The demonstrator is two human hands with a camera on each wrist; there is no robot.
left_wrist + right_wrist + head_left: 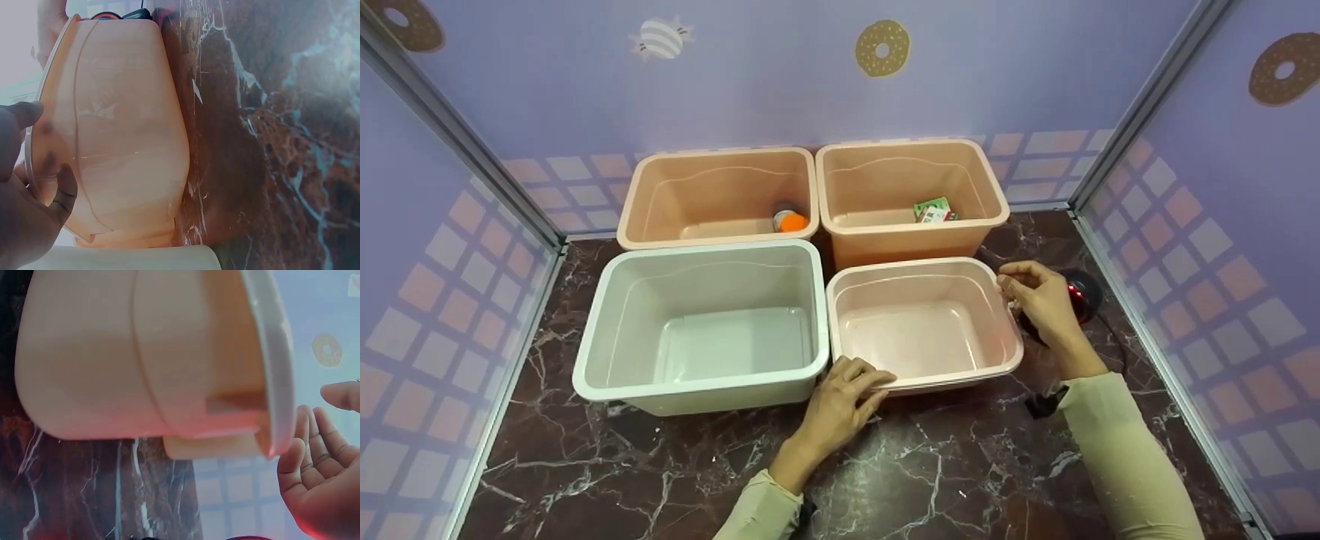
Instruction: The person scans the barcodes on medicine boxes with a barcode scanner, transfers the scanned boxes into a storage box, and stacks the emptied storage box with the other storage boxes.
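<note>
A pale pink plastic bin [915, 367] stands at the front right of the group. My left hand [840, 405] holds its front-left rim. In the left wrist view the thumb of this hand [34, 208] lies outside the wall, and fingertips show as dark shadows through it. Beside the bin's right rim is my right hand [1042, 304], its fingertips close to the edge. In the right wrist view this hand [323, 481] has loosely bent fingers, thumb apart, nothing between them; whether a fingertip touches the rim [278, 382], I cannot tell.
A white-green bin [697, 394] stands left of the pink one. Behind are two orange-peach bins: the left [682, 202] contains an orange-capped container [791, 221], the right [907, 244] small green-and-white packets [935, 211]. A black corded device with a red light [1084, 296] lies behind my right hand.
</note>
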